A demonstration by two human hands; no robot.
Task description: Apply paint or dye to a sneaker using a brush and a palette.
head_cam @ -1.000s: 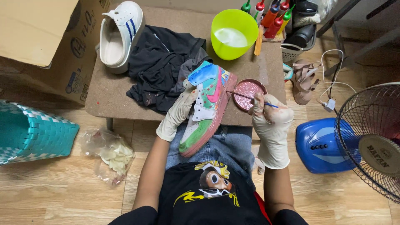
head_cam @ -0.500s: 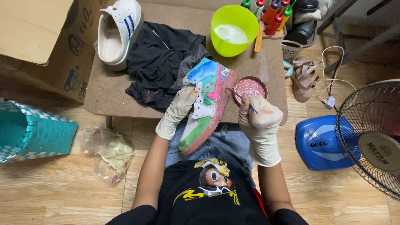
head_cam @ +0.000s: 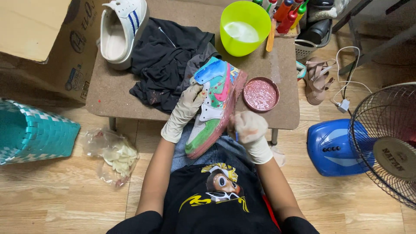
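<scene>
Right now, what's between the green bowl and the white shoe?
In the head view, a crumpled black cloth lies between the green bowl and the white shoe.

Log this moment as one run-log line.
left hand: holds multicoloured sneaker | right hand: brush at sneaker's sole edge | pink paint dish: on table

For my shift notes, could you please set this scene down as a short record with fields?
Left hand: gloved left hand grips the multicoloured sneaker by its upper.
Right hand: gloved right hand holds a small brush against the sneaker's pink sole edge.
Paint: round dish of pink paint beside the sneaker.
Table: low brown table bearing a black cloth, white sneaker, green bowl.
Floor: blue fan.
</scene>
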